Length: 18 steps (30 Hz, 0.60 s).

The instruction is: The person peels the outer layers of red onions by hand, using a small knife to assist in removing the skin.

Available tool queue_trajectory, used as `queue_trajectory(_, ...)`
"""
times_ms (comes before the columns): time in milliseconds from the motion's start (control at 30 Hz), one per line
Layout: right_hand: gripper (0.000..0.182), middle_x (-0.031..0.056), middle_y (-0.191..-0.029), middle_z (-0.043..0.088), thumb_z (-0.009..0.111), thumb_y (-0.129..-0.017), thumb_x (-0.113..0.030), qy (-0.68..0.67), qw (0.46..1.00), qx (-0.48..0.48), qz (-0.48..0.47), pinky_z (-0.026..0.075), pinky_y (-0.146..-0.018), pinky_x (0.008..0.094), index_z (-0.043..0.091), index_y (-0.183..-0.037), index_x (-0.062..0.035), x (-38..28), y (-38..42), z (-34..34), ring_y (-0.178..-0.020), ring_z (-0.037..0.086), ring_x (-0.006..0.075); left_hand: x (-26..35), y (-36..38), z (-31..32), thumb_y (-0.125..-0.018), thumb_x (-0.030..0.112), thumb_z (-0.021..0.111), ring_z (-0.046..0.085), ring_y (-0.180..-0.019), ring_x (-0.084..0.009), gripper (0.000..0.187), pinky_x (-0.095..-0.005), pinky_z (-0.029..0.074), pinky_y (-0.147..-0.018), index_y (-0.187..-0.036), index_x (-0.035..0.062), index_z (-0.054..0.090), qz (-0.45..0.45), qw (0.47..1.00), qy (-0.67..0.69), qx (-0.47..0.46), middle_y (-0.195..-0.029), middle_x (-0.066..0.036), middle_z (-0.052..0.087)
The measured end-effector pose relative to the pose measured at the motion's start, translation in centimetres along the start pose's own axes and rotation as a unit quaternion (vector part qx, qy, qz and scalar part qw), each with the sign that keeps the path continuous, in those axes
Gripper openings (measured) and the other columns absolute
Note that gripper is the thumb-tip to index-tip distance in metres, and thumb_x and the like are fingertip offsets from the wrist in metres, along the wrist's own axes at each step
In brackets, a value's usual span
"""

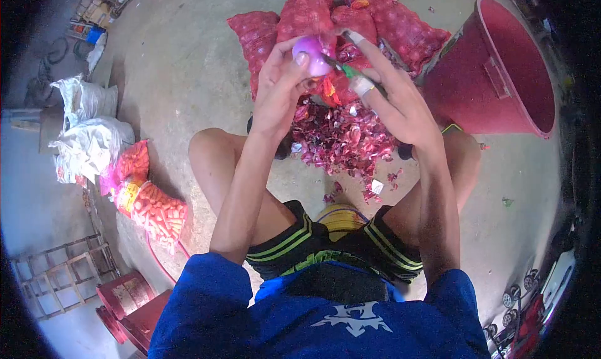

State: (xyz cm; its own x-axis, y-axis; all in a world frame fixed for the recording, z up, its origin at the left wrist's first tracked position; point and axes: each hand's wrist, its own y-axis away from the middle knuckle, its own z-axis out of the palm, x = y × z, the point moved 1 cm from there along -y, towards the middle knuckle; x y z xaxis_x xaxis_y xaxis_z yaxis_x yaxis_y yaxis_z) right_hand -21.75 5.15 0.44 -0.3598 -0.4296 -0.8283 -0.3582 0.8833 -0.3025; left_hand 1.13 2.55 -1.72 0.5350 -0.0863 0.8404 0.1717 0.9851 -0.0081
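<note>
purple and glossy, the onion (307,56) was up in front of the person, over the floor (206,96), in the grip of the left hand (282,77), which was closed round it with the thumb pressed on its near face. the right hand (397,102) was partly curled about a small knife (349,71) with a green handle, its index finger stretched forward and white tape (361,85) wrapped round the thumb. the blade pointed at the onion's right side; whether it had cut in could not be told. below the hands, a loose heap of reddish skins (347,133) lay on the floor between the feet, with red mesh sacks (307,14) just beyond it. on the right a big red bin (463,64) was tilted, its mouth turned sideways. to the left were a clear bag of carrots (159,212) and some white sacks (94,146), with red buckets (125,295) nearer the person.
</note>
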Motion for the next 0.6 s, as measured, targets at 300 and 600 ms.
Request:
queue_trajectory(300,0.071,0.0213,-0.090,0.072,0.060,-0.102,-0.020,-0.024,1.000,0.010,0.000,0.052,-0.077,0.0472,0.030,-0.165,-0.0035,-0.7,-0.2,0.3,-0.080,0.070,0.0417,-0.3,0.2,1.6,-0.088,-0.002,0.082,0.069,-0.113,-0.0179,0.060,-0.0360,0.056,-0.104,-0.141,0.0023,0.055,0.107,0.989,-0.100,-0.030,-0.125,-0.009,0.069)
queue_trajectory(600,0.075,0.0210,-0.085,0.070,0.061,-0.101,-0.019,0.019,0.996,0.059,-0.065,0.051,-0.074,0.0519,0.028,-0.166,-0.0056,-0.5,-0.5,0.8,-0.078,0.068,0.0449,-0.8,-0.1,1.3,-0.085,-0.005,0.083,0.069,-0.115,-0.0195,0.062,-0.0370,0.057,-0.105,-0.140,-0.0015,0.055,0.128,0.984,-0.115,-0.037,-0.126,-0.011,0.068)
